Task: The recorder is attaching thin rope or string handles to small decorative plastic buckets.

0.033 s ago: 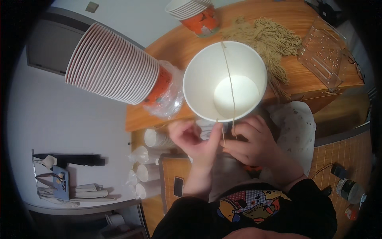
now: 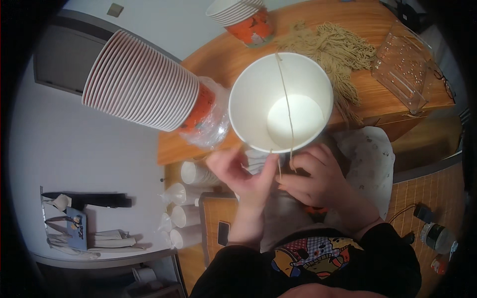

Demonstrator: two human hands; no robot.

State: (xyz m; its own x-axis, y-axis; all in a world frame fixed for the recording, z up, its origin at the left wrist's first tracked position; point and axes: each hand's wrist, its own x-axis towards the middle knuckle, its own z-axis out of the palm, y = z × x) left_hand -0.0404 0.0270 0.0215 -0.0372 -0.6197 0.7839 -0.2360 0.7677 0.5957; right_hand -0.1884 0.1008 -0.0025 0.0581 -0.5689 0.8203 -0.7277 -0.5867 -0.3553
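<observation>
A white-lined paper bucket (image 2: 248,94) is tilted with its mouth facing me, near the table's front edge. A thin tan string (image 2: 286,94) runs across the mouth from the far rim to the near one. My left hand (image 2: 242,174) is at the near rim, its fingers curled and its thumb tip against the string where it comes out by the rim. Beside it, my right hand (image 2: 318,174) has bent fingers closed around the string's loose end below the rim. What supports the bucket from beneath is hidden.
On the wooden table (image 2: 198,59) lie a tall stack of paper buckets (image 2: 144,84) partly in plastic film, a shorter stack (image 2: 248,25), a heap of tan strings (image 2: 343,49) and a clear tray (image 2: 405,69) of small pieces. White buckets (image 2: 186,216) and a phone (image 2: 223,233) are lower left.
My left hand's curled fingers have shifted very slightly left. The bucket, the string and my right hand look nearly the same.
</observation>
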